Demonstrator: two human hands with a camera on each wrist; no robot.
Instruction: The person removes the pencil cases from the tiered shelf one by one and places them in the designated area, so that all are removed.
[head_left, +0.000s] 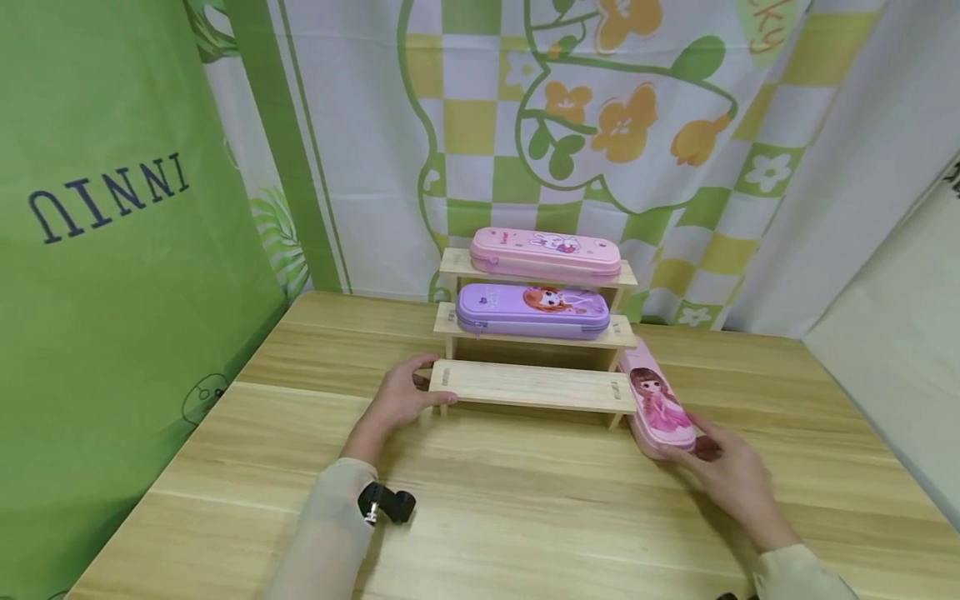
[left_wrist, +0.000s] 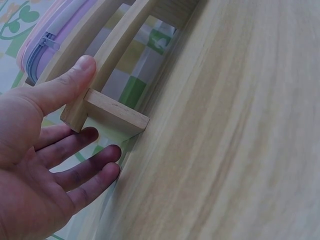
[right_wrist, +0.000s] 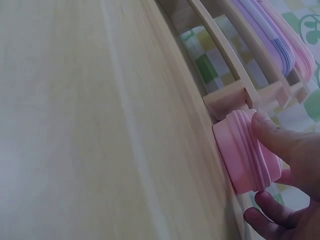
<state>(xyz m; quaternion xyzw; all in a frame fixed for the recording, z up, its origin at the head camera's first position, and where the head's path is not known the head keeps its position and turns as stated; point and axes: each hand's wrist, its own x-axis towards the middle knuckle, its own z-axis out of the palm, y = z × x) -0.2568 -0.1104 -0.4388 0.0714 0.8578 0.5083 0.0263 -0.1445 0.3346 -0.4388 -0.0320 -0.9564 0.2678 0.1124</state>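
Note:
A three-tier wooden shelf (head_left: 536, 385) stands on the table. My left hand (head_left: 401, 394) is at the left end of its lowest board, thumb on the front edge and index finger behind the board's end; the other fingers stand apart from the wood in the left wrist view. My right hand (head_left: 727, 471) grips the near end of a pink pencil case (head_left: 656, 404) with a doll picture, thumb on one side and fingers on the other. This case lies on the table along the shelf's right side. The lowest board bears nothing.
A purple pencil case (head_left: 532, 312) lies on the middle board and a pink bunny pencil case (head_left: 546, 252) on the top one. Behind the wooden table (head_left: 525, 500) hangs a patterned curtain (head_left: 480, 125). A green cloth (head_left: 112, 292) hangs at the left.

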